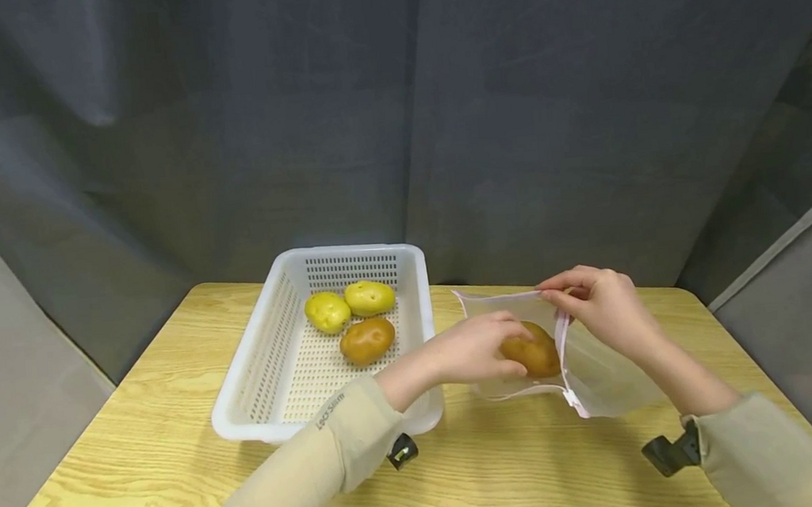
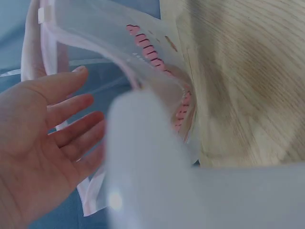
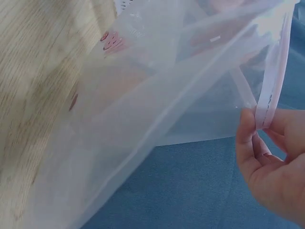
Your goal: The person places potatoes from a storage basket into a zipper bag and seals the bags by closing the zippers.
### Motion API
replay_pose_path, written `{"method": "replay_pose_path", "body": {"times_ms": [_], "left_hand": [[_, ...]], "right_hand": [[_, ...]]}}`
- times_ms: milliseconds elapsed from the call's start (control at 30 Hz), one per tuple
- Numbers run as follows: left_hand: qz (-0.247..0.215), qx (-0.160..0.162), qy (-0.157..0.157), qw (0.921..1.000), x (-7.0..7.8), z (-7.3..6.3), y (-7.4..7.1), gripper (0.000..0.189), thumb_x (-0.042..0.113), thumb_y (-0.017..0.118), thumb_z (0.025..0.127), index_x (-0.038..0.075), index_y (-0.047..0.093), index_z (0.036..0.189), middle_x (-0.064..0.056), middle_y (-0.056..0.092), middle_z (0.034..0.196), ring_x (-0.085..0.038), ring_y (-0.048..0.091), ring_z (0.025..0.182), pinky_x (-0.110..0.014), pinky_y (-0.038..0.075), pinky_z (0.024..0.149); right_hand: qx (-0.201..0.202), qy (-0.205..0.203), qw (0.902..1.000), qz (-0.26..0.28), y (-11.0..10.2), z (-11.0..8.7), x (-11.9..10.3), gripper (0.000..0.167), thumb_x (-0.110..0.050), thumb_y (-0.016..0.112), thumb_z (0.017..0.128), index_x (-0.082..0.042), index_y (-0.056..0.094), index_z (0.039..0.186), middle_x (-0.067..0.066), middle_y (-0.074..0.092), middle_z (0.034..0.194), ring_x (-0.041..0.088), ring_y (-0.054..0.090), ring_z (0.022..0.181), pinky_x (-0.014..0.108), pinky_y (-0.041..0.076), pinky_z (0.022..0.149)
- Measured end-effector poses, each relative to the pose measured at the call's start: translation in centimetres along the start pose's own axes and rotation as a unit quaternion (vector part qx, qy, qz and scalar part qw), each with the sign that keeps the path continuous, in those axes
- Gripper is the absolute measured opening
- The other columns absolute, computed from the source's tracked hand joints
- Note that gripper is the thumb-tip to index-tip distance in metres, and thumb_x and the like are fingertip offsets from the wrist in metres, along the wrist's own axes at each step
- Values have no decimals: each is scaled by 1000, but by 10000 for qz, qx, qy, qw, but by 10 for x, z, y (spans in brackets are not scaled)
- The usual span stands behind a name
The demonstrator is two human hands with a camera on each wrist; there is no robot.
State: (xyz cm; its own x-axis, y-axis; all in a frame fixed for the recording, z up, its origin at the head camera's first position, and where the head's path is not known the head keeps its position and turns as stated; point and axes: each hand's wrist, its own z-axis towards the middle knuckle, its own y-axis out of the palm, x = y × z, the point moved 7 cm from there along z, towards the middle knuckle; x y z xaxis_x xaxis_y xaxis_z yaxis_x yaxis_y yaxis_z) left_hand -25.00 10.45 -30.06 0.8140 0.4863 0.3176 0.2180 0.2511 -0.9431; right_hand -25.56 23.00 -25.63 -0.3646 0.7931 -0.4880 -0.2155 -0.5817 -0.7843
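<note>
My right hand (image 1: 600,310) pinches the upper edge of a clear zip bag (image 1: 613,384) between thumb and fingers; the pinch at its pink-tinted strip shows in the right wrist view. The bag's mouth gapes toward the left. At that mouth is my left hand (image 1: 481,347), its palm bare and fingers loosely bent (image 2: 57,138) in the left wrist view. A brown potato (image 1: 541,353) shows just beyond its fingertips, within the bag. Through the plastic, the left wrist view shows pink printing and the potato's blurred brown shape low in the bag.
Left of the bag stands a white perforated basket (image 1: 244,378), holding two yellow potatoes (image 1: 328,313) and another brown potato (image 1: 368,342). My left forearm crosses its near right corner. Dark curtains (image 1: 396,127) hang behind the wooden table (image 1: 143,465).
</note>
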Motion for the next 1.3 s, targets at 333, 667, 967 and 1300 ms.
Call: {"method": "replay_pose_path", "body": {"times_ms": [333, 667, 967, 1300], "left_hand": [[-239, 313, 24, 9992, -4, -11, -17, 34, 26, 63, 85, 14, 60, 117, 2, 56, 116, -10, 54, 105, -18, 40, 92], [-317, 448, 23, 9985, -8, -17, -24, 33, 27, 62, 86, 16, 60, 116, 4, 57, 117, -7, 53, 108, -18, 39, 93], [-434, 503, 51, 9978, -9, -17, -24, 33, 28, 62, 85, 16, 60, 116, 5, 57, 118, -6, 52, 108, -17, 38, 94], [-465, 579, 107, 9972, -12, -22, -33, 32, 26, 62, 85, 15, 60, 115, 2, 58, 118, -10, 52, 109, -20, 39, 93]], "right_hand": [[41, 191, 9998, -7, 2, 1, 9, 17, -19, 64, 84, -8, 69, 95, 5, 67, 75, 12, 58, 56, 22, 45, 48], [-83, 355, 9993, -62, 4, 2, 14, 20, -24, 63, 85, -7, 69, 95, 3, 64, 71, 9, 56, 56, 23, 43, 46], [-184, 474, 9987, -57, 10, -3, 22, 19, -23, 62, 86, -7, 68, 95, 2, 64, 68, 10, 56, 56, 24, 42, 46], [-38, 290, 9994, -161, 10, -1, 20, 18, -23, 62, 86, -8, 69, 92, 1, 64, 66, 7, 55, 52, 23, 41, 45]]}}
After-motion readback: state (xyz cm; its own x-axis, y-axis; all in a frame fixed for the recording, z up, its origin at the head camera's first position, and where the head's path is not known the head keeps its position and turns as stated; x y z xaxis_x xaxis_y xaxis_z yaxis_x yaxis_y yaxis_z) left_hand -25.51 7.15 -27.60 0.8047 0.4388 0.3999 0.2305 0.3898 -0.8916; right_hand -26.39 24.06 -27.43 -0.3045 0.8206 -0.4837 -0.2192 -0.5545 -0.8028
